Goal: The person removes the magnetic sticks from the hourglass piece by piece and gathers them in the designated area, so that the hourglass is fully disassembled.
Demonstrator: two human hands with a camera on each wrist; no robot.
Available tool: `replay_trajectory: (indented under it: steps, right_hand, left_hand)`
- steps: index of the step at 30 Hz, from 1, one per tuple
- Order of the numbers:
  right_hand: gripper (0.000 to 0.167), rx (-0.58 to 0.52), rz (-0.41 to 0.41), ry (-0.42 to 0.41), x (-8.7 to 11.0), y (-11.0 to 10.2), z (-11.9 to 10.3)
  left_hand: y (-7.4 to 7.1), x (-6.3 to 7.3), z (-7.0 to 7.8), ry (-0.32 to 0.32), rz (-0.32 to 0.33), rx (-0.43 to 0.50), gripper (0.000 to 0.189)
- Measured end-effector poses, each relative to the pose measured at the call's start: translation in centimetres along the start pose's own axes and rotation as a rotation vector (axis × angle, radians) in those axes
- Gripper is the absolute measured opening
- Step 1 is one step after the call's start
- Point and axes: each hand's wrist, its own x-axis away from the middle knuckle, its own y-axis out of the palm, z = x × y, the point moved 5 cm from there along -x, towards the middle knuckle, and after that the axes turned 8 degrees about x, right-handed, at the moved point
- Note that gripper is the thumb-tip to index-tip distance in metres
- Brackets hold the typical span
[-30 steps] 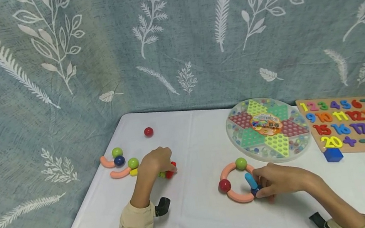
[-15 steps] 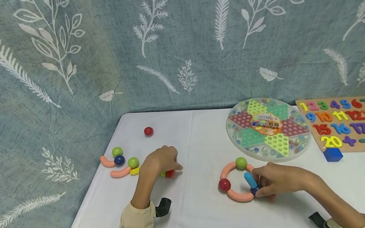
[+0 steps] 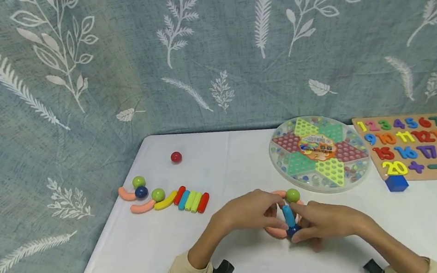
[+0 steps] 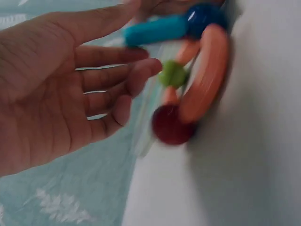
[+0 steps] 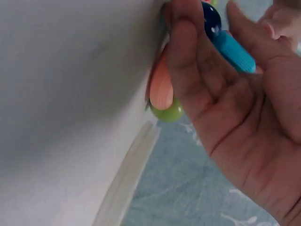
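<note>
A ring of curved salmon sticks (image 4: 207,75) joined by balls lies on the white table, with a green ball (image 3: 292,195) at its far side. A dark red ball (image 4: 172,125) shows in the left wrist view; my left hand hides it in the head view. A light blue stick (image 3: 288,216) rises from the ring's dark blue ball (image 5: 211,20). My right hand (image 3: 326,220) grips the dark blue ball between thumb and fingers. My left hand (image 3: 250,213) is beside the blue stick, fingers loosely bent and palm holding nothing.
On the left lie a row of short coloured sticks (image 3: 191,200), a yellow curved stick (image 3: 166,200), salmon sticks (image 3: 142,208), and a loose red ball (image 3: 176,157). Behind are a round marble board (image 3: 319,152), a number board (image 3: 421,145) and a blue cube (image 3: 397,183).
My left hand has left the row of short sticks, uncovering it, and moved right to the ring. The dark blue ball with its upright stick has shifted slightly left with my right hand.
</note>
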Motion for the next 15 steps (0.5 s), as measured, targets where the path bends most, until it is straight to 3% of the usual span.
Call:
replay_trajectory:
  steps: [3, 7, 15]
  right_hand:
    - [0.036, 0.060, 0.010, -0.016, 0.3, -0.5, 0.1]
    - [0.032, 0.202, 0.078, -0.023, 0.7, -1.5, 0.6]
    - [0.019, 0.220, 0.113, -0.060, 0.2, -0.8, 0.5]
  left_hand:
    - [0.9, -0.6, 0.4, 0.027, 0.022, 0.013, 0.028]
    - [1.4, -1.0, 0.6, 0.030, 0.067, -0.004, 0.023]
    - [2.3, -1.5, 0.7, 0.035, 0.053, 0.012, 0.015]
